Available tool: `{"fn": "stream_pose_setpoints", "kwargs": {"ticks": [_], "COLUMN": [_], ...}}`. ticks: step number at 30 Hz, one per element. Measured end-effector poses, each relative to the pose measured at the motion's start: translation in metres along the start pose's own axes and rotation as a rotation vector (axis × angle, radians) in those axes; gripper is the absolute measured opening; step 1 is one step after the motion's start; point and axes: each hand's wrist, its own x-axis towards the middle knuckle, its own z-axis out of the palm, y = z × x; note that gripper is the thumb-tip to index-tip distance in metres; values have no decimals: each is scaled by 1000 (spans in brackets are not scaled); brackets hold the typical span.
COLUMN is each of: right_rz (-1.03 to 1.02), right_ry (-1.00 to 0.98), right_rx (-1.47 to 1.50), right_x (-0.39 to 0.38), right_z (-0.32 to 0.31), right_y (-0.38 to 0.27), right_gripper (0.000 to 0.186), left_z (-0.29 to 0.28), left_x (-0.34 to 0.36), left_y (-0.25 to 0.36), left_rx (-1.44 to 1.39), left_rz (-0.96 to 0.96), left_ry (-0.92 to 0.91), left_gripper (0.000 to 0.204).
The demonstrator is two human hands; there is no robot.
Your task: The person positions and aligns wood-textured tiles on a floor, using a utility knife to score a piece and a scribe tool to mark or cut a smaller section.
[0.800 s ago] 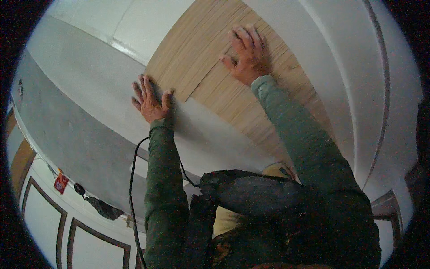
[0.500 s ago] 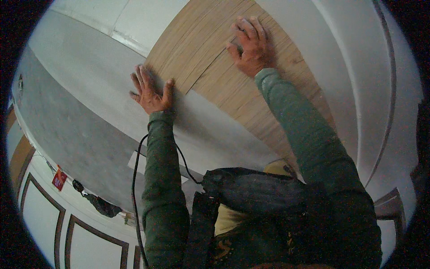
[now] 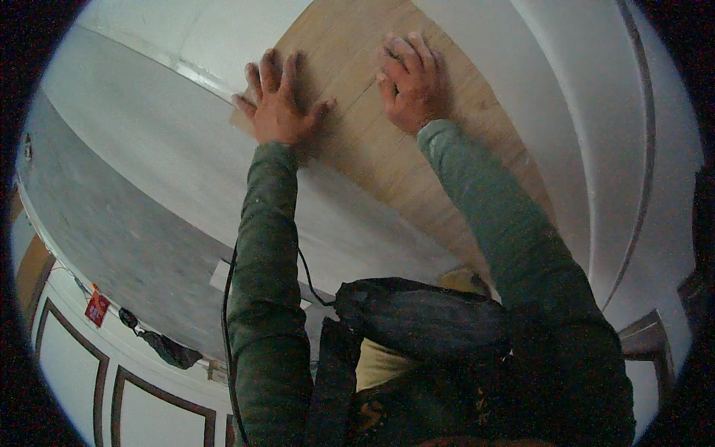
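My left hand [image 3: 281,113] lies with its fingers spread on the left end of the wood-look planks [image 3: 350,145], close to their edge. On the same planks, farther right, rests my right hand [image 3: 415,91], its fingers slightly bent and the thumb apart from them. Nothing shows in either hand. A thin dark seam between two planks runs from beneath the left hand's side toward the right hand. Pale grey sheet [image 3: 357,212] borders the planks on the near left side.
A white wall [image 3: 514,82] curves along the right. White surface [image 3: 231,37] meets the grey sheet at the far left. A black cable [image 3: 226,320] hangs beside my left forearm. White panels with dark trim [image 3: 160,410], a red item [image 3: 96,307] and a black item [image 3: 170,350] are at lower left.
My left hand has moved forward and to the right, farther onto the planks. The right hand has stayed nearly in place, with its fingers shifted slightly.
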Motion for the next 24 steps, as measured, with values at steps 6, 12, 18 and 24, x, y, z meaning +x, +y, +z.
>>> {"fn": "stream_pose_setpoints", "kwargs": {"ticks": [6, 12, 18, 24], "right_rz": [25, 45, 46, 85], "right_ry": [-73, -73, -58, -77], "right_rx": [-33, 27, 11, 54], "right_x": [-4, -4, -5, -4], "right_z": [-10, -12, -9, -13], "right_y": [-4, -11, -8, -12], "right_gripper": [38, 39, 39, 38], "left_z": [-9, -7, 0, -4], "left_x": [-6, -7, -5, -7], "left_y": [12, 10, 8, 9], "left_rx": [-11, -9, -40, -16], "left_rz": [-45, -48, -35, -32], "left_ry": [-42, -52, -12, -23], "left_gripper": [95, 95, 94, 94]}}
